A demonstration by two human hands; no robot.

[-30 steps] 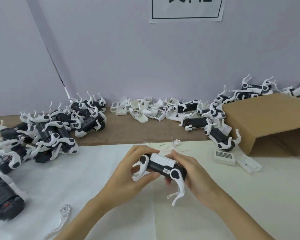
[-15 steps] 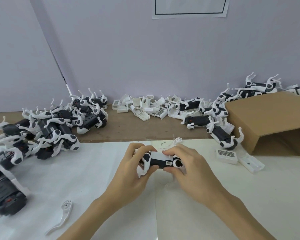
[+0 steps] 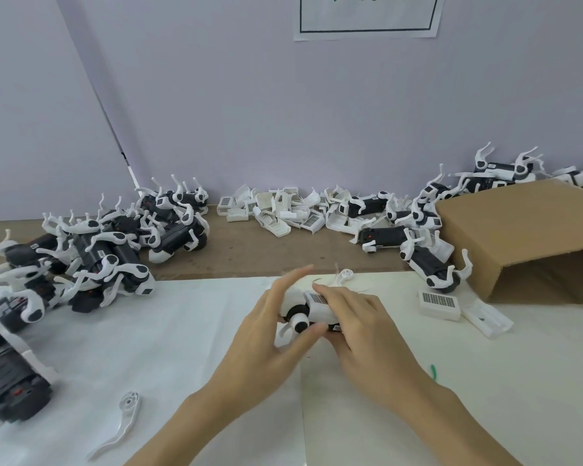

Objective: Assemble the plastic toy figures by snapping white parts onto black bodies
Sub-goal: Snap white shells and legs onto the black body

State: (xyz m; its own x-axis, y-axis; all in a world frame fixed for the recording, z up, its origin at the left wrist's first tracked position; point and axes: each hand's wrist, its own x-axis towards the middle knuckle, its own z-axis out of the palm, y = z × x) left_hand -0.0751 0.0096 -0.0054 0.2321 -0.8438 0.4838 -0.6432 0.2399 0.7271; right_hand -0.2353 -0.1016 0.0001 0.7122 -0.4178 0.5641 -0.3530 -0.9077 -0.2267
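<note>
Both hands meet over the white sheet on the bench [image 3: 81,331]: the right hand [image 3: 367,334] curls round the toy figure [image 3: 312,307], barcoded white shell up, while the left hand [image 3: 266,338] has fingers stretched out straight, thumb touching the round white joint, it seems. A loose white leg [image 3: 123,422] lies near left, finished figures [image 3: 105,260] heaped beyond

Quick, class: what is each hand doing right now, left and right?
Left hand: fingers stretched out, thumb pressing the toy figure.
Right hand: fingers curled round the toy figure, gripping it.
</note>
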